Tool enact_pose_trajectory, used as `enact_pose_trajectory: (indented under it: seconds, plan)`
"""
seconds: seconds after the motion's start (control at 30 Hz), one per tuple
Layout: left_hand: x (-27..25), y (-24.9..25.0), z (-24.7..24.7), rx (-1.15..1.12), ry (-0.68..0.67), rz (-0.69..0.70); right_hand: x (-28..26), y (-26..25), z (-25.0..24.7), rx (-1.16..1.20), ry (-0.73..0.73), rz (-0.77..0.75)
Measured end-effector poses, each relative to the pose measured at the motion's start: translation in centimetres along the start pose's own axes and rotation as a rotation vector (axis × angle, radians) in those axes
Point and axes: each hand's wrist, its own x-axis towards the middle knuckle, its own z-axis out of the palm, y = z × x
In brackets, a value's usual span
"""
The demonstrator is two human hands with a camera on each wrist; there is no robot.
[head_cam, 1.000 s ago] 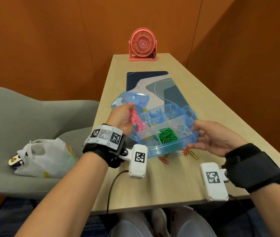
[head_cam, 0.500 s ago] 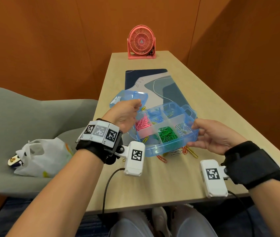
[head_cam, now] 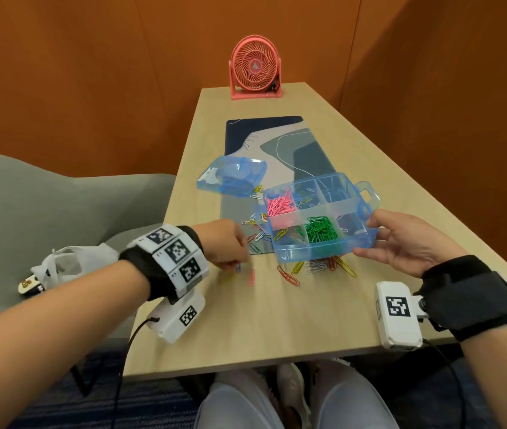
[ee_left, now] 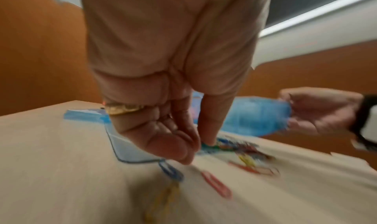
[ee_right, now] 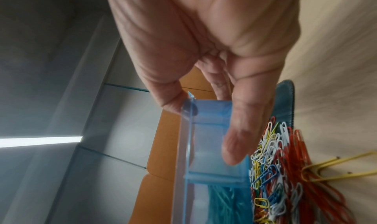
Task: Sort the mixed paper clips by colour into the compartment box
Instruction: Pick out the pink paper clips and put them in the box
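My right hand (head_cam: pixel 366 235) grips the right end of the clear blue compartment box (head_cam: pixel 311 253) and holds it tilted above the table. Its thumb lies on the rim and its fingers (ee_right: pixel 240 139) lie under the box (ee_right: pixel 206 108). Pink clips (head_cam: pixel 280 205) fill the far left compartment and green clips (head_cam: pixel 320 232) the near middle one. Mixed loose clips (head_cam: pixel 317 267) lie under the box and on the mat. My left hand (head_cam: pixel 239 263) reaches down to the table left of the box, beside a blue clip (ee_left: pixel 171 171) and a pink clip (head_cam: pixel 251 277). Blur hides whether its thumb and fingers (ee_left: pixel 183 155) pinch anything.
The box's blue lid (head_cam: pixel 232 174) lies on the patterned desk mat (head_cam: pixel 277 140). A pink fan (head_cam: pixel 255 68) stands at the table's far end. Left of the table is a grey chair (head_cam: pixel 44 212) with a white plastic bag (head_cam: pixel 69 264). Orange walls close in on both sides.
My left hand let the pink clips go into the box, then dropped left and down to the table. The right hand kept hold of the box, which now sits further right.
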Motion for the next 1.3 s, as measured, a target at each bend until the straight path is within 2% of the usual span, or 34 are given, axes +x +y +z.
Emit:
enact_pose_trajectory:
  seconds: [0.17,0.27,0.53,0.63,0.7,0.8,0.87,0.97,1.07,1.2,1.3]
  plan:
    - [0.3,0.8,2.5,0.323,0.045,0.018,-0.1,0.4,-0.4,0.020,-0.015,0.001]
    - [0.8,1.1,3.1,0.371,0.051,0.028,-0.2,0.6,-0.6,0.043,-0.021,0.000]
    - [0.5,1.3,2.8,0.489,-0.052,0.024,-0.4,1.0,-1.0,0.063,-0.046,-0.005]
    - [0.1,1.5,-0.2,0.371,0.000,0.006,-0.3,1.1,-1.2,0.066,-0.048,-0.001]
    - [0.2,2.0,-2.7,0.186,0.164,0.027,-0.3,1.3,-1.3,0.067,-0.055,0.003]
    - [0.2,3.8,-4.4,-0.168,0.392,0.159,-0.3,1.5,-1.2,0.065,-0.076,0.010]
    - [0.4,4.9,-4.3,-0.206,0.417,0.229,-0.4,1.7,-1.2,0.056,-0.092,0.016]
    - [1.0,5.8,-3.4,-0.021,0.350,0.256,-0.7,2.0,-1.0,0.043,-0.120,0.014]
    - [0.6,6.9,-2.9,0.215,0.368,0.302,-0.9,2.4,-0.8,0.026,-0.144,0.016]
    - [0.0,8.5,-1.6,0.306,0.315,0.453,-1.2,2.9,-0.4,-0.018,-0.200,0.030]
    - [0.2,9.0,-0.6,0.388,0.246,0.487,-1.5,3.4,-0.2,-0.041,-0.243,0.045]
